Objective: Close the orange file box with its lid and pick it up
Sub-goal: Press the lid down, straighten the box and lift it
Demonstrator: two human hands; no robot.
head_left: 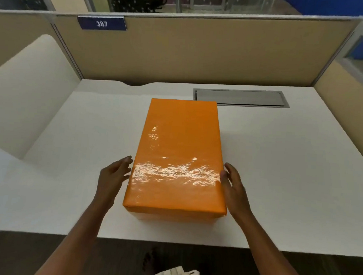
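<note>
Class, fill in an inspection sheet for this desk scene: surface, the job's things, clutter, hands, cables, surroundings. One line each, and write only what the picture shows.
Surface: white desk, bare apart from the box; a grey metal hatch is set flush into its far side.
Job's things: orange file box stands on the desk with its lid on, glossy top facing up.
Clutter: nothing seen.
Hands: left hand is open beside the box's left side; right hand is open at its right side, thumb at the edge. Neither has a grip yet.
Cables: nothing seen.
Surroundings: beige cubicle partitions on three sides, with a blue number plate reading 387.
</note>
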